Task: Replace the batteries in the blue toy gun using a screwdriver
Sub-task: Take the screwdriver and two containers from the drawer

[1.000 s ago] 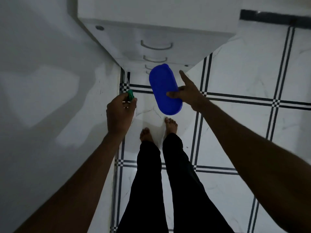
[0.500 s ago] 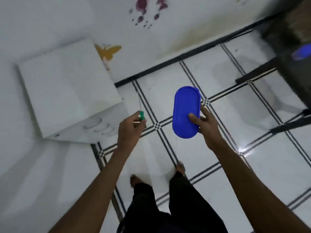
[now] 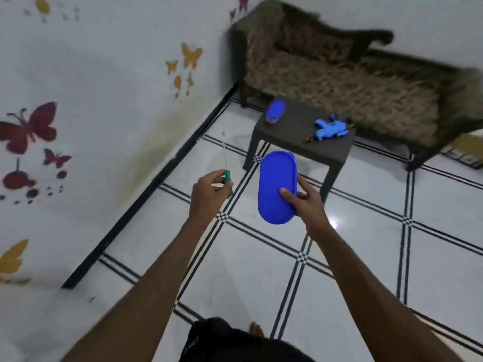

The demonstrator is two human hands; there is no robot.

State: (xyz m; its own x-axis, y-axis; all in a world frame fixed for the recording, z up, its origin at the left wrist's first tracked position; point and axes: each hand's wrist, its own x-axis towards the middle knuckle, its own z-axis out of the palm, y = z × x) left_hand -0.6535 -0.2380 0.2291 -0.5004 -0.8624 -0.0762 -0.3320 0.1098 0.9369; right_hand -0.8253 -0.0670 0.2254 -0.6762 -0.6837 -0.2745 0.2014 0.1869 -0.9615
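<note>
My left hand [image 3: 207, 195] grips a screwdriver [image 3: 227, 176] by its green handle, the thin shaft pointing up. My right hand [image 3: 304, 202] holds a blue oval lid [image 3: 274, 178] out in front of me, thumb on top. The blue toy gun [image 3: 329, 129] lies on a small dark table [image 3: 287, 137] ahead, well beyond both hands. A clear container with a blue top [image 3: 275, 112] stands at the table's far left corner.
A patterned brown sofa [image 3: 352, 74] stands behind the table against the back wall. The left wall [image 3: 91, 113] carries butterfly stickers. White tiles with black lines [image 3: 261, 257] cover the floor between me and the table. My dark-trousered legs show at the bottom.
The view has swung away from the white drawer unit to the room with the table and sofa. Both hands keep the screwdriver and the blue lid.
</note>
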